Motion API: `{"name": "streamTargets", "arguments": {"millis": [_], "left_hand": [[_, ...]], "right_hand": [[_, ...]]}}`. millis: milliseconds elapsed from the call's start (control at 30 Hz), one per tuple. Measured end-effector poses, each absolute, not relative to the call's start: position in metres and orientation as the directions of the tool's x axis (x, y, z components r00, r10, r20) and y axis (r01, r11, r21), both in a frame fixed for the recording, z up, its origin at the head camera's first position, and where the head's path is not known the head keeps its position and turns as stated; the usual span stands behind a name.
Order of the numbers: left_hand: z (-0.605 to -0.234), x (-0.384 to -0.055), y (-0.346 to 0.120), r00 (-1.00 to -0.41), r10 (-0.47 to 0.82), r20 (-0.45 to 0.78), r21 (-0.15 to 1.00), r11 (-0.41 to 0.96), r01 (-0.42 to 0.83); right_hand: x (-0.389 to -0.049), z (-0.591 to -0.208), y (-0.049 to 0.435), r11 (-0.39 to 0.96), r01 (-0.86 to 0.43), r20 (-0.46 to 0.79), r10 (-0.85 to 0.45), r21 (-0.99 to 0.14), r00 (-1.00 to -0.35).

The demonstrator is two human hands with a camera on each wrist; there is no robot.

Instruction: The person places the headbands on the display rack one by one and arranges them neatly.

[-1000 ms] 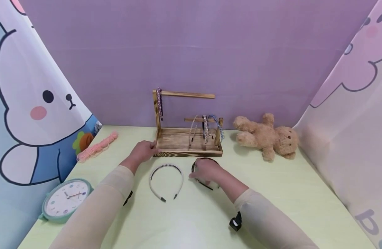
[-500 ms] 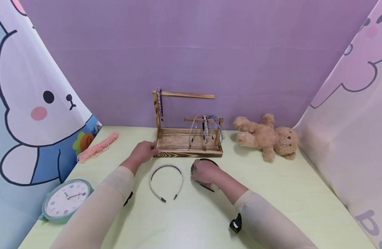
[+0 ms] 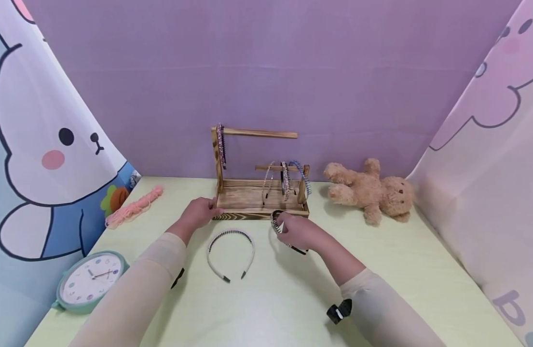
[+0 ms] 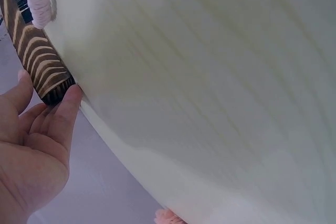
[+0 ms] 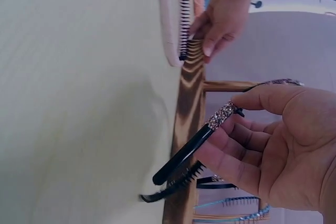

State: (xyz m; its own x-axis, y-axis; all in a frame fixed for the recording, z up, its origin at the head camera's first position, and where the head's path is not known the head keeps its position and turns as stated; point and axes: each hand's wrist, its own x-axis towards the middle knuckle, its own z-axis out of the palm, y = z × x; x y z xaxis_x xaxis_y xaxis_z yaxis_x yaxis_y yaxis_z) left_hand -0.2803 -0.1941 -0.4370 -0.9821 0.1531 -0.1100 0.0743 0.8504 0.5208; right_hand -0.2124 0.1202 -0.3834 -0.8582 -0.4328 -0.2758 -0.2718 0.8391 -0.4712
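- The left hand (image 3: 198,212) grips the wooden rack's (image 3: 240,196) near corner, probably to steady it.
- The right hand (image 3: 300,232) pinches a studded black headband (image 5: 220,116) above the counter (image 3: 266,299); gripping one side likely leaves its ends free.
- Between the hands, nearer the person, lies a white headband (image 3: 208,258).
- The right wrist view shows glittering stones beside the thumb (image 5: 262,99); the hand covers that spot in the head view.

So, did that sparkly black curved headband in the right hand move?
Yes. In the head view, the headband has moved up toward the brown wooden rack: its top now overlaps the rack's front edge; earlier it sat just below.
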Motion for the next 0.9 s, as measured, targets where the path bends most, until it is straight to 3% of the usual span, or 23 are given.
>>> {"name": "streamTargets", "arguments": {"millis": [467,733,900], "left_hand": [[-0.435,-0.28,-0.194,-0.98,0.153,-0.125,0.5,0.863,0.071],[-0.437,-0.281,-0.194,-0.98,0.155,-0.122,0.507,0.859,0.072],[-0.435,-0.28,-0.193,-0.981,0.146,-0.13,0.505,0.861,0.062]], "right_hand": [[-0.207,-0.347,0.143,0.712,-0.301,-0.127,-0.48,-0.634,-0.868],[-0.213,-0.318,0.165,0.556,-0.185,-0.104,-0.447,-0.81,-0.889],[-0.219,-0.301,0.176,0.507,-0.188,-0.026,-0.386,-0.841,-0.922]]}}
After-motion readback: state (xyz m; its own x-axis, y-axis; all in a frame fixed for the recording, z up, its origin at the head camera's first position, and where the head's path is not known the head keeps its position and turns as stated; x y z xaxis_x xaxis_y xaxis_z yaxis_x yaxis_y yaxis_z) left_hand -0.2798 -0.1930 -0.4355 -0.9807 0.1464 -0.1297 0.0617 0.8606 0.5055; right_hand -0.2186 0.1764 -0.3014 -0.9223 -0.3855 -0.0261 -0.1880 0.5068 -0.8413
